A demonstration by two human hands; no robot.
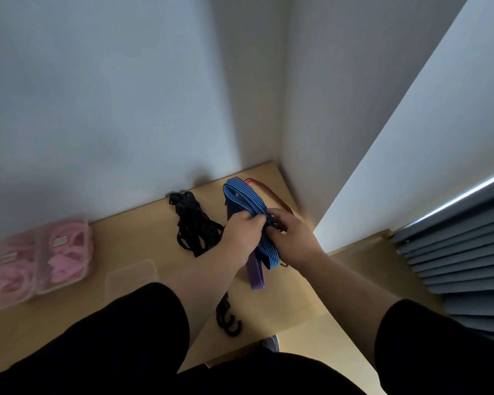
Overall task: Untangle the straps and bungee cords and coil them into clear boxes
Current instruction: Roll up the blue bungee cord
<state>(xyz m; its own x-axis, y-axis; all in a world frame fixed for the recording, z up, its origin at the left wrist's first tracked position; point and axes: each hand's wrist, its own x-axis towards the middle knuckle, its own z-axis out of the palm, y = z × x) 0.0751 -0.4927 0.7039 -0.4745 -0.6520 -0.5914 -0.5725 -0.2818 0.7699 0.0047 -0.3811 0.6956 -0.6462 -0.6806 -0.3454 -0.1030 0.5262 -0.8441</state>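
A person looks down at a pale wooden counter [143,232] set into a corner of grey-white walls. Both bare forearms reach forward from black sleeves. The left hand [241,233] and the right hand [293,238] meet just above the counter, both gripping a bundle of flat blue striped bungee cord [247,199]. The fingers of each hand are curled round the cord; loops of it rise above the hands toward the wall and hang below them. A purple strap [255,273] dangles under the hands, its end on the counter, and a dark red strap [271,192] curves behind the blue loops.

To the left of the hands a tangle of black straps [194,223] lies on the counter. A black hook [230,323] shows near the front edge, below the left forearm.

Far left, two clear boxes [37,258] sit side by side, holding pink coils. A clear lid or box [131,276] lies just beside them, blurred.

At right, grey slatted blinds [454,252].
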